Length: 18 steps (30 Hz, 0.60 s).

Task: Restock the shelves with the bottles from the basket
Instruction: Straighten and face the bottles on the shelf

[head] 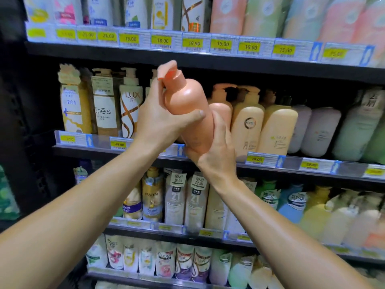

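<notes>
the person holds a smooth peach-orange plastic pump bottle (188,109) up in front of the second shelf (208,161) from the top, both hands on it. the left hand (160,119) wraps the upper body from the left, its thumb lying across the front face and its fingers curled round the far side near the neck. the right hand (214,147) cups the base from below and from the right, fingers curled up along the lower body. the bottle's long axis is nearly upright but tilted, pump head leaning up and to the left, base down and to the right, just above the shelf's price rail.

the row of matching peach pump bottles (221,113) stands on that shelf just behind and to the right of the held one, so the slot lies farther in and slightly right of the base. the right hand, under the base, is nearer the gap; the likely need is to stand the bottle straight and push it in base first. the basket is not in view.
</notes>
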{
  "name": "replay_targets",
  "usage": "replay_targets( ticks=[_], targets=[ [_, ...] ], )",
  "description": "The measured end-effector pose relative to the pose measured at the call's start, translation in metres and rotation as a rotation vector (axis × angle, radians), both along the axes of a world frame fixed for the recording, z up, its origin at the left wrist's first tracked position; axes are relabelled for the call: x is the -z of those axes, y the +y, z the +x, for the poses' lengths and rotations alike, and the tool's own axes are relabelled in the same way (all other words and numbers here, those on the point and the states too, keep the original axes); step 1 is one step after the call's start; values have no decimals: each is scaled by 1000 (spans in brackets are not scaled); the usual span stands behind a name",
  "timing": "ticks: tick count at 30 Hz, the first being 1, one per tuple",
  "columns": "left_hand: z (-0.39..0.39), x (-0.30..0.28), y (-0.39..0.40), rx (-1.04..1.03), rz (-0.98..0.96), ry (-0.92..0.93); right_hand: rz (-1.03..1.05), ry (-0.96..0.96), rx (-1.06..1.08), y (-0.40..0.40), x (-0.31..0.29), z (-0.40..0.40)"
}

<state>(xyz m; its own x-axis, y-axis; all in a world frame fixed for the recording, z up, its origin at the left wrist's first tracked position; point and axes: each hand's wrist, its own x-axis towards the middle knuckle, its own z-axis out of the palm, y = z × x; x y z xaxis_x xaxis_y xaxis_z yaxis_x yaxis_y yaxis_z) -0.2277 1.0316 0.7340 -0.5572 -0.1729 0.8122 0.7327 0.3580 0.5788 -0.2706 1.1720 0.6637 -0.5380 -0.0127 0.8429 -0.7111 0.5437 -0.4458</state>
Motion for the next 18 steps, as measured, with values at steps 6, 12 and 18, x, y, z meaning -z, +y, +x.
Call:
replay_targets(
  ticks=[6, 12, 18],
  targets=[
    [4, -8, -6, -148, 12, 86, 235, 89, 71, 27, 2, -13],
    [-9, 3, -4, -313, -172, 140, 504, 136, 230, 63, 27, -23],
    [-27, 5, 4, -391, -220, 54, 543, 189, 250, 71, 34, -26]
  ],
)
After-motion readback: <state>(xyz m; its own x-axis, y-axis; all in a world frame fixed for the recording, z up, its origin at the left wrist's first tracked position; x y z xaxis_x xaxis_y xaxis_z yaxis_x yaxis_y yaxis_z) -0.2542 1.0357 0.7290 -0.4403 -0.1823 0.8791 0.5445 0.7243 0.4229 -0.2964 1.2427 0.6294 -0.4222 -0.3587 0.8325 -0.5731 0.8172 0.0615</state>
